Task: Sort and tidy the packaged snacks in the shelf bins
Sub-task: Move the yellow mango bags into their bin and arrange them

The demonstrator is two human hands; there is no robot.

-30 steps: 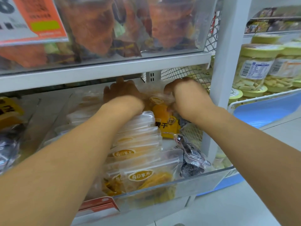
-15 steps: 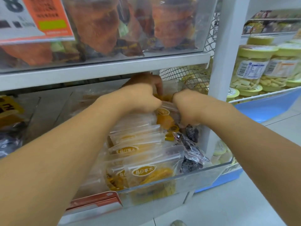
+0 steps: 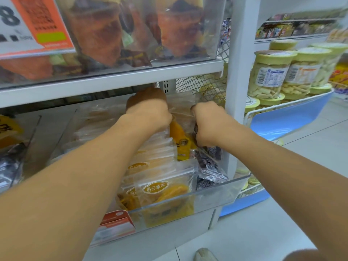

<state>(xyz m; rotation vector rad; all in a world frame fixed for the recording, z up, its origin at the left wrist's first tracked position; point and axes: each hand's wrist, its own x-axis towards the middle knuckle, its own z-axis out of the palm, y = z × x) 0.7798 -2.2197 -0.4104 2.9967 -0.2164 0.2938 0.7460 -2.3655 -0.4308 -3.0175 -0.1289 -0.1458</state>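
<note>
A clear plastic shelf bin (image 3: pixel 216 196) holds a row of clear pouches of yellow dried fruit (image 3: pixel 160 189) standing one behind another. Dark packets (image 3: pixel 209 164) lie at the bin's right side. My left hand (image 3: pixel 148 110) and my right hand (image 3: pixel 209 123) reach to the back of the bin. Both are closed on the top of a clear pouch (image 3: pixel 182 113) there, one at each side. Below it an orange-yellow packet (image 3: pixel 181 142) stands between my hands. My fingertips are hidden behind the pouch.
A white shelf board (image 3: pixel 113 80) hangs low just above my hands, with a bin of orange-brown snacks (image 3: pixel 169 29) on it. A white upright post (image 3: pixel 239 91) stands right of the bin. Jars with green lids (image 3: pixel 271 72) fill the neighbouring rack. Wire mesh (image 3: pixel 203 85) backs the bin.
Both hands have come closer together at the back of the bin and lifted slightly, closing on the clear pouch. The view has shifted a little to the left.
</note>
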